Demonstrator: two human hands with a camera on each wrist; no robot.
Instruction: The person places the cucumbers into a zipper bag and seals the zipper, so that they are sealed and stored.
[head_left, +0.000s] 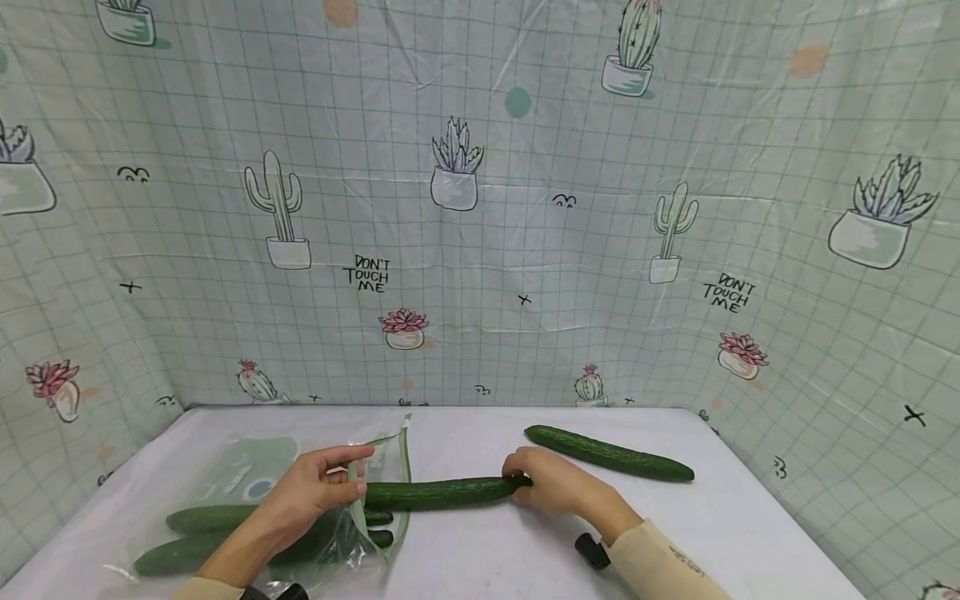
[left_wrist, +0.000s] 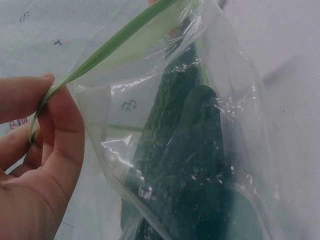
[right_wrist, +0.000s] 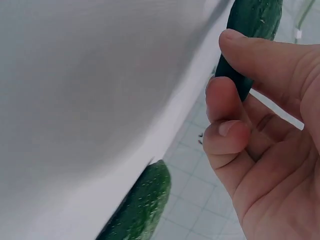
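My right hand (head_left: pixel 551 482) grips a long green cucumber (head_left: pixel 450 493) by its right end, thumb and fingers curled round it in the right wrist view. The other end of that cucumber reaches into the mouth of a clear zip bag (head_left: pixel 401 467) with a green edge. With thumb and fingers, my left hand (head_left: pixel 311 483) pinches the bag's green edge strip (left_wrist: pixel 107 45), holding the mouth apart. Inside the bag lie other cucumbers (head_left: pixel 180 554), seen through the plastic, partly hidden by my left hand and forearm.
Another cucumber (head_left: pixel 611 454) lies slantwise at the back right of the white table (head_left: pixel 465 558). Behind the table hangs a checked curtain (head_left: pixel 480 350) printed with cacti, with more of it on both sides.
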